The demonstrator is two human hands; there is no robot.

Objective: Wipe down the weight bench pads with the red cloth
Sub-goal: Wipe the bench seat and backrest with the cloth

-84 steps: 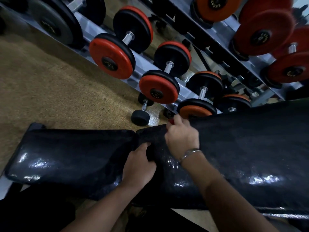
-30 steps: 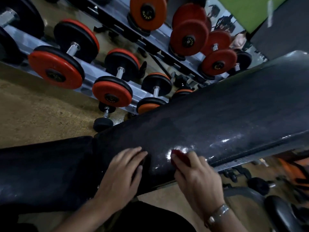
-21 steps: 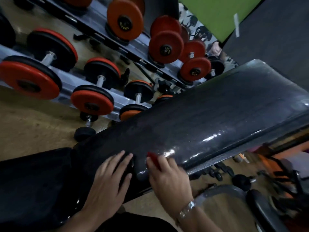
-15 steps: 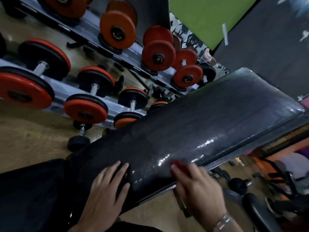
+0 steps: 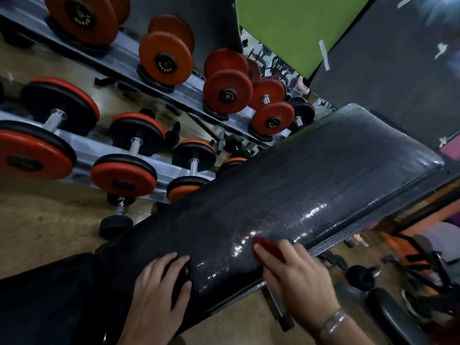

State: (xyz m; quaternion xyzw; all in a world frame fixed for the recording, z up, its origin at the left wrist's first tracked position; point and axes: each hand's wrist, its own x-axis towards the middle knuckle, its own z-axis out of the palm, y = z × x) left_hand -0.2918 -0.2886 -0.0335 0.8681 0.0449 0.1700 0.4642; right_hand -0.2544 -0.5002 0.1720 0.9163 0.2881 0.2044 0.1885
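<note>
The long black back pad of the weight bench runs from the lower middle up to the right, glossy and wet-looking near its front edge. The seat pad lies at the lower left. My right hand presses the red cloth onto the back pad's near edge; only a small red part shows beyond my fingers. My left hand rests flat with spread fingers on the lower end of the back pad, by the gap between the two pads.
A rack of red-and-black dumbbells stands behind the bench. A small black dumbbell lies on the floor by the rack. Other dark gym equipment crowds the lower right. A green wall panel is at the top.
My right hand has slid the red cloth along the back pad's near edge, back and forth and now further right. My left hand stayed flat on the pad. The view swung up and right.
</note>
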